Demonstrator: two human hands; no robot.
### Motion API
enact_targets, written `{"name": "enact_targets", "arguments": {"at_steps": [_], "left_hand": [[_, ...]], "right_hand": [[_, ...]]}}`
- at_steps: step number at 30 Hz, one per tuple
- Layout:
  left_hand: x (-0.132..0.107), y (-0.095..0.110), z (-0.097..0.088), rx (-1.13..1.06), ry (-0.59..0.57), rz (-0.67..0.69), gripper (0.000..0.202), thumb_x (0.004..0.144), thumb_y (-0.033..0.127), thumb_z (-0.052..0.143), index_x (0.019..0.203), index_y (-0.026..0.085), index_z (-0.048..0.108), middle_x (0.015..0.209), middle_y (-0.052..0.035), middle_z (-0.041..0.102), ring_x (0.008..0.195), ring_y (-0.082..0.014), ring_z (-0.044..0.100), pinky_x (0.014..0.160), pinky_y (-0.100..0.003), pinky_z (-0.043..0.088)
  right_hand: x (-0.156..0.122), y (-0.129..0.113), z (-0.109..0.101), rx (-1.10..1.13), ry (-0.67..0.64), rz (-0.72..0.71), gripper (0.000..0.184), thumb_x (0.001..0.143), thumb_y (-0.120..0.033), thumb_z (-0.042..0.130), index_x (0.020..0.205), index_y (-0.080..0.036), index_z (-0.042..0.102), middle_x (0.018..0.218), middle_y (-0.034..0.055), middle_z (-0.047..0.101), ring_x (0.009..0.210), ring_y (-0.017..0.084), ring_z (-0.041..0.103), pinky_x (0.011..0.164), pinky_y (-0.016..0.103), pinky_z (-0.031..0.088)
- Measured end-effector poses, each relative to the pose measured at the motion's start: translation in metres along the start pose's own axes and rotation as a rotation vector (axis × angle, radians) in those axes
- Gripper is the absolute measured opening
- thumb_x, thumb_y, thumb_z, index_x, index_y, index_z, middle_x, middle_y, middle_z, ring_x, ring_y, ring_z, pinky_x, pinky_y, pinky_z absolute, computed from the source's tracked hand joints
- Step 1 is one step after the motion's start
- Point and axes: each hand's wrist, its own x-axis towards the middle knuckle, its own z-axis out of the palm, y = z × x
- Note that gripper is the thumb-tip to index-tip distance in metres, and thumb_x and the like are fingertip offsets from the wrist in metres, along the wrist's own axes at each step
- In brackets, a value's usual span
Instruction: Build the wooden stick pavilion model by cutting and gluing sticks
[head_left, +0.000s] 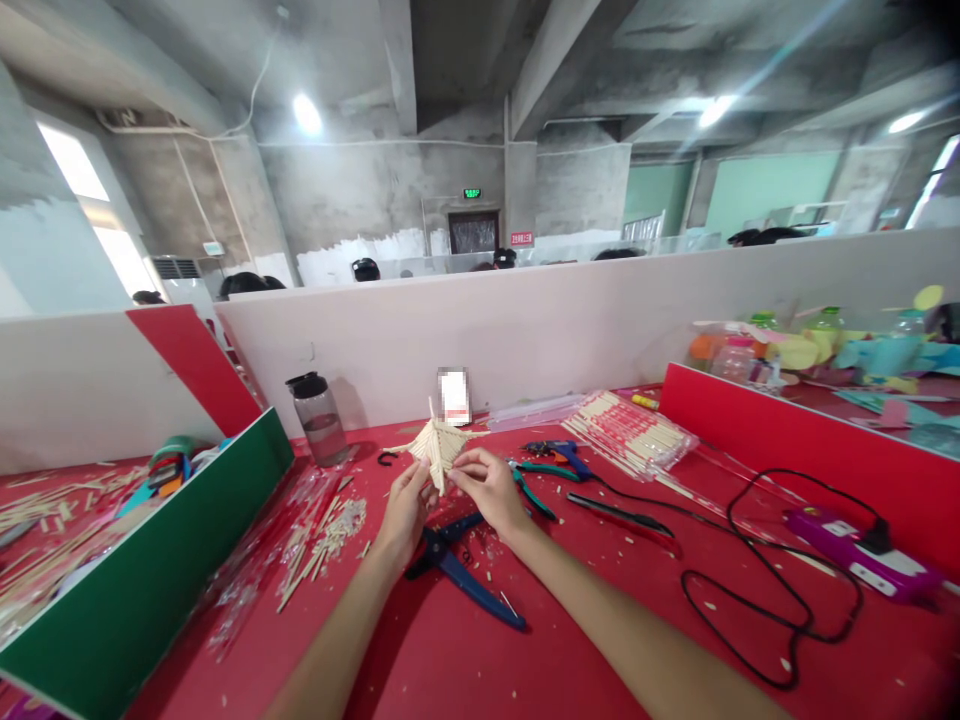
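Both hands hold up a small pale roof-like model made of thin wooden sticks point(436, 443), with pointed corners sticking out to the sides. My left hand point(409, 505) is closed on its lower left edge. On the lower right part, the fingers of my right hand point(486, 488) pinch it. Below the hands, a blue-handled cutter point(472, 582) lies on the red table point(442, 670). Right of my right hand are teal-handled pliers point(534, 490) and a blue glue gun point(574, 458).
A dark-lidded water bottle point(319, 425) and a phone point(453, 395) stand at the back. Packed sticks point(630, 435), a black pen-like tool point(619, 512) and a purple power strip point(862, 550) with a looping cable lie right. Stick offcuts point(330, 535) lie left, beside a green divider point(165, 560).
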Motion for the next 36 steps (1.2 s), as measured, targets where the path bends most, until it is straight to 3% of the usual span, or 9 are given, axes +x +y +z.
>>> {"name": "enact_targets", "arguments": {"at_steps": [13,21,28,36], "left_hand": [[0.0,-0.003,-0.004,-0.016,-0.042,-0.114,0.034,0.071,0.043,0.077,0.079,0.013,0.062,0.057,0.0058,0.054,0.044,-0.0042,0.043,0.045,-0.016,0.035],[-0.004,0.001,-0.002,-0.047,-0.032,-0.228,0.026,0.073,0.036,0.074,0.075,0.014,0.061,0.058,0.0049,0.056,0.044,-0.0037,0.043,0.046,-0.015,0.037],[-0.005,0.002,0.0,-0.031,-0.019,-0.242,0.027,0.073,0.038,0.074,0.076,0.014,0.062,0.06,0.0041,0.057,0.045,-0.004,0.044,0.046,-0.015,0.037],[-0.005,0.001,0.002,-0.004,-0.004,-0.205,0.027,0.075,0.038,0.072,0.077,0.014,0.062,0.06,0.0038,0.057,0.043,-0.0046,0.045,0.043,-0.016,0.036]], "right_hand": [[-0.005,-0.001,0.0,-0.13,-0.016,-0.144,0.016,0.082,-0.034,0.068,0.084,-0.02,0.061,0.073,0.0,0.066,0.058,0.015,0.061,0.056,0.026,0.05],[-0.009,-0.006,-0.003,-0.365,-0.018,-0.286,0.012,0.088,-0.032,0.062,0.084,-0.022,0.065,0.079,0.0016,0.067,0.072,0.018,0.063,0.066,0.027,0.05],[-0.01,-0.005,-0.007,-0.483,-0.034,-0.452,0.013,0.093,-0.03,0.058,0.087,-0.023,0.068,0.089,0.0046,0.065,0.087,0.02,0.061,0.082,0.032,0.048],[-0.008,-0.003,-0.007,-0.526,-0.013,-0.423,0.015,0.094,-0.03,0.055,0.088,-0.022,0.066,0.09,0.0051,0.064,0.084,0.02,0.06,0.08,0.031,0.048]]}}
